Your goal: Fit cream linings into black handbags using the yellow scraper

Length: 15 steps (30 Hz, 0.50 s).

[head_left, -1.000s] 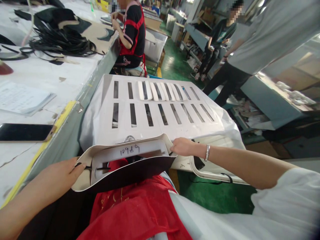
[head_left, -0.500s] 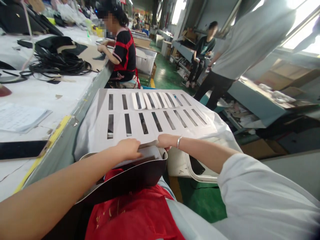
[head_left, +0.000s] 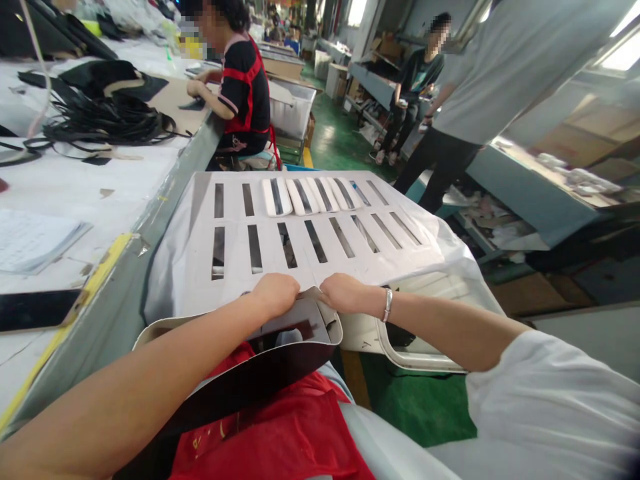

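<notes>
An open loop of stiff sheet, dark outside with a pale rim and grey inside, looks like a bag body and rests at my lap. My left hand is closed on its far rim, fingertips mostly hidden. Just to the right, my right hand pinches the same rim near its corner, with a narrow gap between the hands. Beyond both hands lies a white slotted board. Several white rounded pieces with dark centre strips sit on its far row of slots.
On the left stands a long table with a bundle of black straps, papers and a phone. A white bin is below right. A seated co-worker and a standing person are ahead.
Both hands have come closer together along the far rim, and my left fingers have curled closed. The bag body's opening looks wider. The camera view has shifted slightly.
</notes>
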Tool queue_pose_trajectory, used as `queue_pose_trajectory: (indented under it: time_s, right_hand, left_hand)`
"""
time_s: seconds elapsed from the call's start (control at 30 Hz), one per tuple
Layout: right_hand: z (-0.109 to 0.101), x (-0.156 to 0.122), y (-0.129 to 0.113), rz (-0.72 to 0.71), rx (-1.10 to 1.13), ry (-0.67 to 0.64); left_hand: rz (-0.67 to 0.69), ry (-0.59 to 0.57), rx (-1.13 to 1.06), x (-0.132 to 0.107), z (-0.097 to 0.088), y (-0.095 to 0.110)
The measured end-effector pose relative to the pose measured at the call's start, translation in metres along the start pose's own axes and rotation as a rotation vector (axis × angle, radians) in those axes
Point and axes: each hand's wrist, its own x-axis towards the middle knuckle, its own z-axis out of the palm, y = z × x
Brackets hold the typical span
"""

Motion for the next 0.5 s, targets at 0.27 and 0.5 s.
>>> queue_pose_trajectory:
  time_s: [0.27,0.5]
  right_hand:
    - [-0.005,-0.008,0.007,0.081,0.405,-0.053]
    - [0.079,0.012,0.065,0.483,1.781,-0.096]
  left_hand:
    - [-0.001,-0.040,0.020,-0.003,-0.016,0.006]
    - [-0.115,0.115,-0.457,-0.063,-0.024,-0.084]
